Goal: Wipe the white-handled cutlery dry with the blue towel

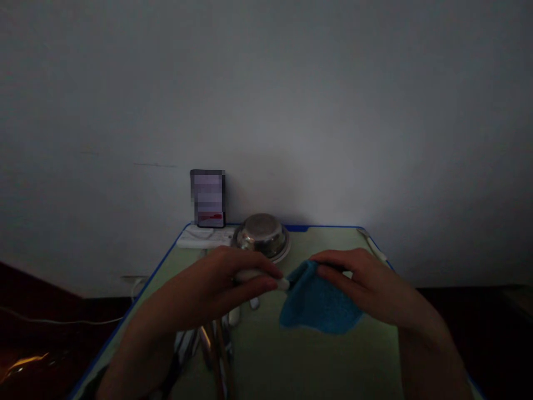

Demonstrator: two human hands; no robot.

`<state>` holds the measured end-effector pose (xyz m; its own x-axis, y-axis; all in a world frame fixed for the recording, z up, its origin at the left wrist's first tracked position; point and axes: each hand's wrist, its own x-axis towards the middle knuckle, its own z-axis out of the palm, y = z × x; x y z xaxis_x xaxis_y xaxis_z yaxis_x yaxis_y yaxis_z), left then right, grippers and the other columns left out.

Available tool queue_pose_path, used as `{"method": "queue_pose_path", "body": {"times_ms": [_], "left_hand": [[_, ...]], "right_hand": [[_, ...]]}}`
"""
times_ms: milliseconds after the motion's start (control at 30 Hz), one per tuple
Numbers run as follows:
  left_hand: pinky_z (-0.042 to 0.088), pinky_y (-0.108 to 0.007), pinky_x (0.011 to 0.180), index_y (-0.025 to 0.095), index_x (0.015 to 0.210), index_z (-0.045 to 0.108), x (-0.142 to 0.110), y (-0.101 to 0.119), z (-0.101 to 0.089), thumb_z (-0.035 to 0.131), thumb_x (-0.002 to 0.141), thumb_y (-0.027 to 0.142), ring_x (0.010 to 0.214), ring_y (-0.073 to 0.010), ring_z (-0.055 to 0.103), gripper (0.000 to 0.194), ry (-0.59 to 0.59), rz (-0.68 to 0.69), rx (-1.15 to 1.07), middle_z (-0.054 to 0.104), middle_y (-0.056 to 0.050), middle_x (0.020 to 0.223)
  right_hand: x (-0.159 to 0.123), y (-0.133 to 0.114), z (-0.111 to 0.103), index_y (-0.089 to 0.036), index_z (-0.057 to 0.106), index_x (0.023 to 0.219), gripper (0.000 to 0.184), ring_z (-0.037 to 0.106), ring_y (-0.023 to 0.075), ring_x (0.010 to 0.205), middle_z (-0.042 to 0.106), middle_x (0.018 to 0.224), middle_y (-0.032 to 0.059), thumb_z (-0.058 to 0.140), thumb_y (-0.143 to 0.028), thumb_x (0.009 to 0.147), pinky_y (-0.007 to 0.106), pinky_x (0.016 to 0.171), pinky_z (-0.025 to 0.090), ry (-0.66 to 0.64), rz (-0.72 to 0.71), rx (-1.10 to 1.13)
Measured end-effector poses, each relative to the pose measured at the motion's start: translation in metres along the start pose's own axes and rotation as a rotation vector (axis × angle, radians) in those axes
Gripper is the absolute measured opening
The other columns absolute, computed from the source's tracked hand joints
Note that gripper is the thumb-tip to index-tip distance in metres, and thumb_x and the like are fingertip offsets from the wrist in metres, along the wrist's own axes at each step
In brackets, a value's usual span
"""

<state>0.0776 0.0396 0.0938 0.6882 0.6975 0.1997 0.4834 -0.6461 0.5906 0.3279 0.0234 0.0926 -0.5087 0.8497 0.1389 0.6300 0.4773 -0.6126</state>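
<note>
My left hand (225, 283) is closed around the white handle (283, 284) of a utensil, above the middle of the table. The utensil's other end goes into a blue cloth (322, 305), so its kind is hidden. My right hand (358, 278) pinches the folded top of this cloth between thumb and fingers, and the rest of it hangs down. Behind my left hand, an upturned metal bowl (261, 236) rests near the table's back edge. Several utensils (216, 355) lie below my left wrist, partly covered by the arm and blurred.
A phone (209, 197) stands against the wall on a white power strip (194, 238) at the back left. Another white-handled utensil (372, 246) lies along the right edge of the pale green, blue-rimmed table (291, 366). A white cable (62, 321) runs off to the left.
</note>
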Motion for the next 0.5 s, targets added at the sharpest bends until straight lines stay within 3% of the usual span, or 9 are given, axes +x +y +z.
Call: {"method": "queue_pose_path", "body": {"times_ms": [167,500], "left_hand": [[0.045,-0.017,0.069,0.028,0.099,0.063,0.0083,0.0030,0.0047,0.053,0.089,0.031,0.079,-0.0090,0.064,0.015,0.032,0.045,0.021,0.070,0.007,0.089],[0.045,-0.014,0.063,0.029,0.097,0.063,0.0047,0.0057,0.0034,0.056,0.086,0.020,0.076,-0.0085,0.065,0.016,0.160,0.081,-0.040,0.071,0.008,0.086]], "right_hand": [[0.0071,-0.0060,0.0062,-0.026,0.060,0.112,0.027,0.061,0.0121,0.079,0.068,0.090,-0.0024,0.046,-0.020,0.089,0.023,0.070,0.042,-0.160,-0.026,0.087],[0.0102,-0.0014,0.0080,-0.019,0.062,0.089,0.023,0.051,0.0085,0.057,0.060,0.067,-0.0038,0.050,-0.038,0.088,0.020,0.053,0.035,-0.189,-0.020,0.144]]}}
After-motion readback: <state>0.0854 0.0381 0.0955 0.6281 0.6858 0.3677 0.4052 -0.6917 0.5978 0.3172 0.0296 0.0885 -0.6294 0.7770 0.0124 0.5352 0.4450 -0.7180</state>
